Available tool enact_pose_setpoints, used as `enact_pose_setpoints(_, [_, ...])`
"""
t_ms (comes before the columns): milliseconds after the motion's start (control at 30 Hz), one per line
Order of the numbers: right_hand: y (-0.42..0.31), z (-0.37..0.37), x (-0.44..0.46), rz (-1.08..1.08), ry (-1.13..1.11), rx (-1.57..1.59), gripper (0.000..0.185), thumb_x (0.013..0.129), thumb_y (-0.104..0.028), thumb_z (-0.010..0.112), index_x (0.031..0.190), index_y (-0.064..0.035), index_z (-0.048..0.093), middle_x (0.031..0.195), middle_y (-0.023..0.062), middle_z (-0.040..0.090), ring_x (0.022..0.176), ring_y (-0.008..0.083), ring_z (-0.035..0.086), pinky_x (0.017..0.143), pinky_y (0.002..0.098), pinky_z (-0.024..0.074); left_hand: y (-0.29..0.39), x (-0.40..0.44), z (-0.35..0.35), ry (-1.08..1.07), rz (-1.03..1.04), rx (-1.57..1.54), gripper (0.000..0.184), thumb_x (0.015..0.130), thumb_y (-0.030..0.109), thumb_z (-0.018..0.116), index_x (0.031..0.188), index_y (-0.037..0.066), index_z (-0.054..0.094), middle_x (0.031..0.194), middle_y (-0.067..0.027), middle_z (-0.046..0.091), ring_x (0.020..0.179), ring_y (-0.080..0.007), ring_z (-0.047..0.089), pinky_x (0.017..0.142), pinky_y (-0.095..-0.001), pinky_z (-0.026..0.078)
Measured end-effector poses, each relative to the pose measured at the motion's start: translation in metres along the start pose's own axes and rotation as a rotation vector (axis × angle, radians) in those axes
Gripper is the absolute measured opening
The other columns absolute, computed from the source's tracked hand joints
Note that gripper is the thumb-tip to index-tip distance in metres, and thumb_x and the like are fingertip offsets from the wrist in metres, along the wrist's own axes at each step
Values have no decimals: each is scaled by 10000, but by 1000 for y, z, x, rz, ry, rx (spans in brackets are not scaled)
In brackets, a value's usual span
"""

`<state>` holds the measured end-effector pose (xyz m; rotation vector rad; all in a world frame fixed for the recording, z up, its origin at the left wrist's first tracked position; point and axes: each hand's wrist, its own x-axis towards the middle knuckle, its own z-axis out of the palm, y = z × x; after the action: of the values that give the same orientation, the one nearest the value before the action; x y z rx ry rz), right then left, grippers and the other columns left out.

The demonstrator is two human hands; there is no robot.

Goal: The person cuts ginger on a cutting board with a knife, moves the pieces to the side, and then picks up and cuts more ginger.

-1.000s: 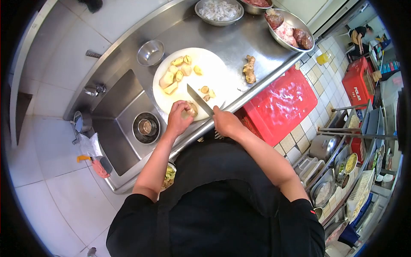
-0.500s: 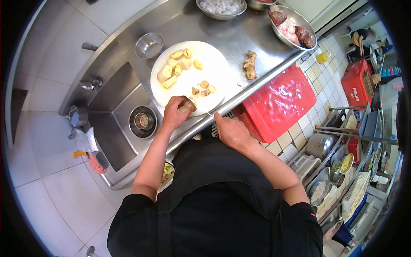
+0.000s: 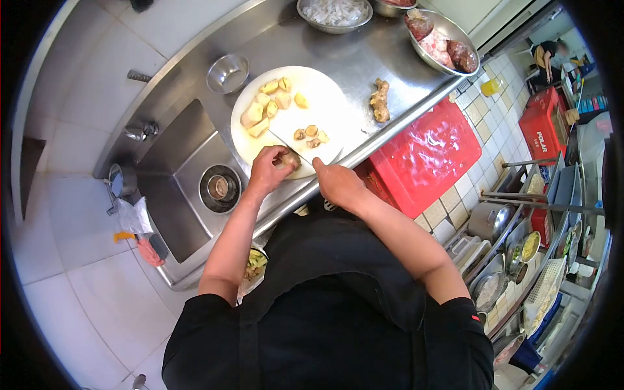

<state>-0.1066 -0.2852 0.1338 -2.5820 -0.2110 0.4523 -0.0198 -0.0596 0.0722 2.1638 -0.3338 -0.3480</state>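
Note:
A round white cutting board [image 3: 312, 88] lies on the steel counter beside the sink. My left hand [image 3: 270, 172] is closed on a ginger piece [image 3: 290, 160] near the board's front edge, its fingers partly covering it. My right hand [image 3: 339, 184] grips a knife [image 3: 290, 147], whose thin blade lies over the board just beyond that piece. Peeled ginger chunks [image 3: 258, 115] are grouped at the board's left. Small brownish ginger trimmings [image 3: 313, 131] lie right of the blade. An unpeeled ginger root [image 3: 379, 101] rests on the counter to the right.
Behind the board stands a small metal bowl [image 3: 227, 73]; a sink [image 3: 179, 185] is to the left. Bowls of white pieces [image 3: 335, 13] and raw meat [image 3: 444, 42] sit farther back. A red lidded box [image 3: 426, 156] stands beside the counter. Shelves and another person [image 3: 549, 62] are at right.
My right hand has moved left and slightly up, bringing the knife blade over the board beside the ginger piece. My left hand keeps its hold, shifted only slightly.

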Motion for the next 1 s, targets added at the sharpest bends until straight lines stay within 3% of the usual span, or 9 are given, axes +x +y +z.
enact_pose_setpoints(167, [17, 16, 19, 58, -48, 69, 224, 1003, -52, 526, 1216, 20, 516, 939, 301, 744, 947, 492, 733, 830, 606, 560, -15, -8, 3, 7, 22, -48, 462, 842, 156, 897, 1225, 12, 685, 1236, -137, 652, 1140, -251, 693, 1054, -376, 591])
enact_pose_setpoints(367, [25, 7, -21, 159, -16, 208, 228, 1063, -132, 527, 1219, 32, 505, 940, 342, 717, 958, 537, 697, 858, 646, 513, -23, -19, -4, 5, 174, -69, 553, 844, 103, 844, 1358, 35, 652, 1436, -159, 551, 1190, -304, 690, 1098, -403, 567])
enact_pose_setpoints(433, [29, 10, -31, 139, 20, 226, 239, 1073, -154, 529, 1220, 32, 502, 938, 352, 708, 953, 547, 687, 855, 660, 499, -23, -19, -9, -74, 271, 132, 590, 831, 127, 858, 1379, 63, 647, 1518, -170, 491, 1271, -334, 673, 1122, -419, 566])
enact_pose_setpoints(533, [26, 8, -40, 124, 22, 277, 232, 1078, -174, 531, 1205, 17, 500, 932, 362, 697, 951, 560, 673, 852, 677, 481, -16, -14, -10, -84, 205, 93, 575, 832, 141, 866, 1364, 57, 665, 1530, -175, 517, 1204, -322, 688, 1051, -404, 584])
enact_pose_setpoints(667, [24, 5, -43, 129, 7, 284, 216, 1080, -189, 537, 1199, -13, 499, 920, 357, 692, 952, 564, 671, 856, 684, 474, -14, -4, -10, -53, 212, 99, 538, 849, 242, 863, 1326, 57, 696, 1440, -184, 605, 1124, -315, 703, 1012, -410, 571])
enact_pose_setpoints(733, [26, 7, -45, 115, 15, 285, 210, 1079, -191, 539, 1197, -21, 501, 917, 354, 693, 946, 564, 672, 854, 686, 473, 3, -3, -11, -58, -63, 69, 518, 850, 271, 866, 1285, 36, 712, 1323, -169, 670, 1088, -291, 713, 971, -400, 578])
enact_pose_setpoints(833, [25, 8, -48, 120, 16, 264, 199, 1078, -193, 542, 1191, -33, 509, 919, 345, 697, 931, 559, 676, 840, 687, 476, 11, -3, -12, -74, -223, -40, 510, 849, 293, 867, 1245, 7, 721, 1255, -160, 683, 1074, -275, 712, 951, -383, 583])
enact_pose_setpoints(933, [21, 6, -52, 88, 56, 244, 191, 1078, -185, 540, 1178, -25, 514, 907, 328, 702, 909, 547, 681, 817, 673, 492, 6, -9, -7, 81, 37, 83, 526, 837, 285, 869, 1251, 2, 711, 1257, -169, 681, 1107, -296, 703, 973, -397, 574])
enact_pose_setpoints(1000, [18, 3, -54, 54, 134, 181, 181, 1077, -173, 541, 1161, -13, 534, 876, 300, 705, 882, 525, 691, 791, 640, 518, 3, -12, -5, 101, 61, 140, 533, 828, 273, 868, 1260, 6, 705, 1246, -175, 678, 1123, -319, 695, 987, -413, 568])
